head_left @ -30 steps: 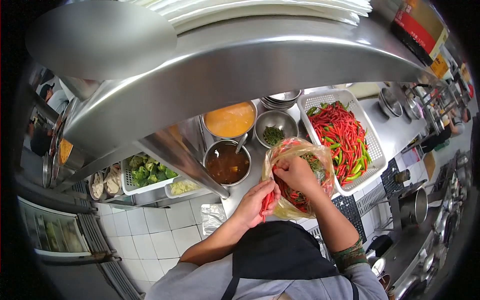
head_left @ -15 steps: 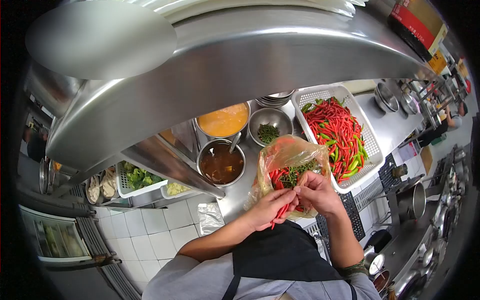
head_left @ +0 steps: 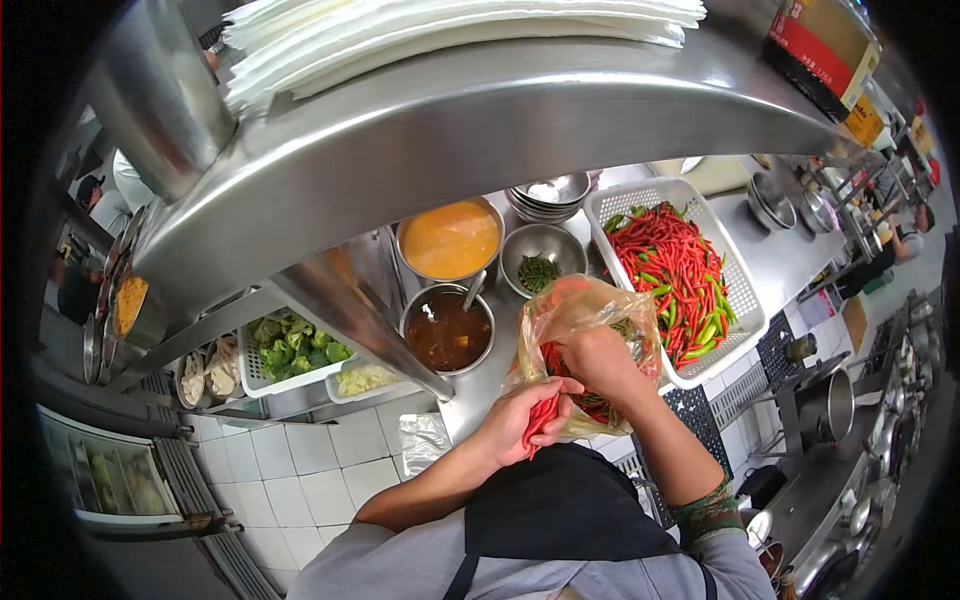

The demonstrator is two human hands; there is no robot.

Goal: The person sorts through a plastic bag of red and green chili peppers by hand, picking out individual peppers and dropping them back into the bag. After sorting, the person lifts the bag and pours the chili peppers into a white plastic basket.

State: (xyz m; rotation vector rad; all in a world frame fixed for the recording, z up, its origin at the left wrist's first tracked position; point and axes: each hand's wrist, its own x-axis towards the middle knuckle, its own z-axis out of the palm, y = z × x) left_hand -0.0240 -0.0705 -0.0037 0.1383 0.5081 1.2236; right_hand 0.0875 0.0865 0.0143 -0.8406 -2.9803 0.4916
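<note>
Several red chili peppers (head_left: 541, 424) are bunched in my left hand (head_left: 518, 418), its fingers curled round them beside the plastic bag. My right hand (head_left: 600, 362) reaches down into the open mouth of the translucent yellowish bag (head_left: 540, 318), its fingertips hidden. Inside the bag lie more red chilies and green stems, partly covered by the hand. Just behind the bag a metal bowl (head_left: 553, 241) holds a small heap of green stems (head_left: 538, 272). To the right, a white perforated basket (head_left: 742, 262) is filled with red and green chilies (head_left: 670, 265).
Left of the bag stand a pot of brown liquid (head_left: 449, 329) with a ladle and a pot of orange liquid (head_left: 450, 240). A steel shelf (head_left: 480, 120) arches overhead, carrying white cloths (head_left: 460, 28). Broccoli (head_left: 295, 345) sits in a basket at left. Pans and stoves line the right.
My right hand has left my left hand's fingertips and gone up into the bag. My left hand has turned, showing the bunched chilies. The view has shifted slightly.
</note>
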